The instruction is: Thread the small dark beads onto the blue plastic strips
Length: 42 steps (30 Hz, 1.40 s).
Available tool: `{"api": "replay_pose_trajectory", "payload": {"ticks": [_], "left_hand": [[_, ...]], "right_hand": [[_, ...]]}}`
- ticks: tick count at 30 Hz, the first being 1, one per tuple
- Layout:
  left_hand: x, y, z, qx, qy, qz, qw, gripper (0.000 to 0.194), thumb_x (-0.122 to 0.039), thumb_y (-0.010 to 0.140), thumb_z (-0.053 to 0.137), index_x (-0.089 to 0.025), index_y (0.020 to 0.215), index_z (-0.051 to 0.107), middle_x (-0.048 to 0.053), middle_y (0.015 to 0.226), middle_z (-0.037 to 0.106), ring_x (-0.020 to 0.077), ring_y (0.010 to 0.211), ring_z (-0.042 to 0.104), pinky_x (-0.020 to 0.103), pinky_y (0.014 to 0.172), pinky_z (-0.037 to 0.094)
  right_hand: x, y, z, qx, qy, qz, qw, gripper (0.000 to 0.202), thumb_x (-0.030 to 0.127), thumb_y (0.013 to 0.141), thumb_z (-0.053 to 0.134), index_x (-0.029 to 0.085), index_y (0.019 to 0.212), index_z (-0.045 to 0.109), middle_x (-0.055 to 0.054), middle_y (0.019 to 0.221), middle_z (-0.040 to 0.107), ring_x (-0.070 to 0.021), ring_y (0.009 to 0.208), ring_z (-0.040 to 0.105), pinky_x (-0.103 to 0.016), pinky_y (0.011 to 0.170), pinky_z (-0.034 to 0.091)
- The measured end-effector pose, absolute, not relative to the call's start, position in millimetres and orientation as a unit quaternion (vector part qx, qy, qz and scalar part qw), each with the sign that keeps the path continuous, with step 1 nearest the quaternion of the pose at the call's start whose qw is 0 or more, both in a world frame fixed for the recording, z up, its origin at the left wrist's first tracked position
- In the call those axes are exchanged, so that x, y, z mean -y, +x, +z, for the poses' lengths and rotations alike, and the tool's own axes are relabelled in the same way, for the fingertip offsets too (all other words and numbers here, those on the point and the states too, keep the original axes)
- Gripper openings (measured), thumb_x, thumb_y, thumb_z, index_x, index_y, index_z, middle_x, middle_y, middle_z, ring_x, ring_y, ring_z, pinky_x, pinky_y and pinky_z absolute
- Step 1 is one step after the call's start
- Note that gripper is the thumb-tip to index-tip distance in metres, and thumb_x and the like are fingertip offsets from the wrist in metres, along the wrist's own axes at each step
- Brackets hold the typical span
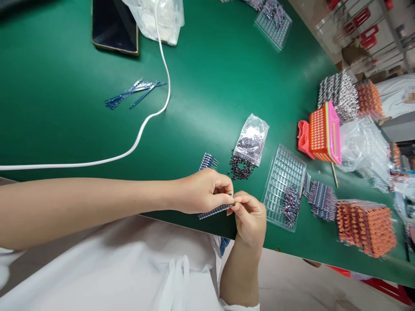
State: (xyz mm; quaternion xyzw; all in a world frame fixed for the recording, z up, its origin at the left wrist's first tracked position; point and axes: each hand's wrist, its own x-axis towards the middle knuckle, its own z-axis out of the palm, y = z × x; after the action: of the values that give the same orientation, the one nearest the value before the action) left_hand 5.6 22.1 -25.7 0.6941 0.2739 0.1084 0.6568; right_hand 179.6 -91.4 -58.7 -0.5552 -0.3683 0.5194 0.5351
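My left hand (202, 190) reaches in from the left, thumb and forefinger pinched on a thin dark strip of small joined pieces (215, 211), which looks like a strip of little circuit boards. At the strip's right end my right hand (251, 216) is also closed, its fingertips meeting those of my left hand. Whatever tiny part may sit between the fingertips is hidden. Just behind my left hand lies a group of blue strips with thin wires (208, 161). Beyond my hands, small dark beads (241, 168) are spilled beside a clear plastic bag (252, 140) holding more of them.
Right of my hands lies a clear compartment tray (275, 185) with wired parts on it. Further right stand stacked orange parts (366, 229) and a basket (320, 131). A white cable (139, 138) crosses the green table (201, 86), near blue strips (132, 93) and a phone (115, 26).
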Motion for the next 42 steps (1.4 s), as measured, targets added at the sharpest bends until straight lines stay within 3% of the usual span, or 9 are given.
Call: {"api": "replay_pose_trajectory", "payload": {"ticks": [8,15,20,25,30,42], "left_hand": [[-22.1,5.8,-23.8,-0.294,0.615,0.139,0.718,0.022,-0.036,0.084,0.061,-0.014,0.079,0.064,0.001,0.069,0.067,0.0118,0.061,0.053,0.021,0.057,0.040],[-21.3,4.9,-27.0,-0.299,0.661,0.157,0.670,0.021,-0.034,0.085,0.062,-0.015,0.080,0.069,0.000,0.069,0.069,0.0127,0.063,0.057,0.022,0.059,0.041],[-21.9,5.8,-29.1,-0.292,0.628,0.146,0.706,0.022,-0.031,0.082,0.066,-0.016,0.098,0.071,0.003,0.088,0.077,0.0160,0.078,0.068,0.023,0.068,0.048],[-21.1,5.6,-29.8,-0.300,0.661,0.131,0.675,0.022,-0.037,0.085,0.063,-0.018,0.083,0.074,0.000,0.073,0.073,0.0147,0.067,0.064,0.022,0.061,0.045],[-20.8,4.1,-32.0,-0.282,0.700,0.125,0.644,0.024,-0.042,0.088,0.062,-0.021,0.086,0.074,-0.002,0.076,0.074,0.0146,0.070,0.064,0.022,0.066,0.045],[-21.7,-0.2,-28.6,-0.191,0.760,0.072,0.617,0.025,-0.035,0.093,0.053,-0.020,0.084,0.070,0.001,0.081,0.070,0.0153,0.075,0.061,0.022,0.069,0.045]], "right_hand": [[91.3,180.1,-55.5,0.367,-0.559,0.492,0.558,0.016,0.038,0.087,0.073,0.023,0.088,0.077,0.000,0.075,0.063,-0.0110,0.061,0.059,-0.024,0.054,0.048],[91.5,179.9,-58.0,0.373,-0.575,0.471,0.555,0.008,0.028,0.082,0.077,0.025,0.090,0.075,0.002,0.082,0.063,-0.0089,0.063,0.058,-0.023,0.059,0.046],[90.5,177.4,-58.4,0.363,-0.595,0.451,0.558,0.008,0.030,0.084,0.076,0.022,0.085,0.074,0.002,0.077,0.061,-0.0082,0.061,0.055,-0.022,0.057,0.043],[91.4,173.2,-52.8,0.355,-0.621,0.440,0.543,0.014,0.034,0.082,0.076,0.021,0.083,0.074,0.002,0.074,0.063,-0.0089,0.060,0.055,-0.022,0.056,0.044],[91.7,170.8,-42.0,0.350,-0.613,0.455,0.543,0.012,0.034,0.081,0.077,0.022,0.082,0.075,0.002,0.076,0.065,-0.0082,0.059,0.056,-0.022,0.056,0.045],[105.1,176.5,-43.4,0.310,-0.558,0.548,0.540,0.012,0.033,0.075,0.082,0.022,0.078,0.077,0.002,0.070,0.064,-0.0081,0.055,0.056,-0.021,0.052,0.044]]}}
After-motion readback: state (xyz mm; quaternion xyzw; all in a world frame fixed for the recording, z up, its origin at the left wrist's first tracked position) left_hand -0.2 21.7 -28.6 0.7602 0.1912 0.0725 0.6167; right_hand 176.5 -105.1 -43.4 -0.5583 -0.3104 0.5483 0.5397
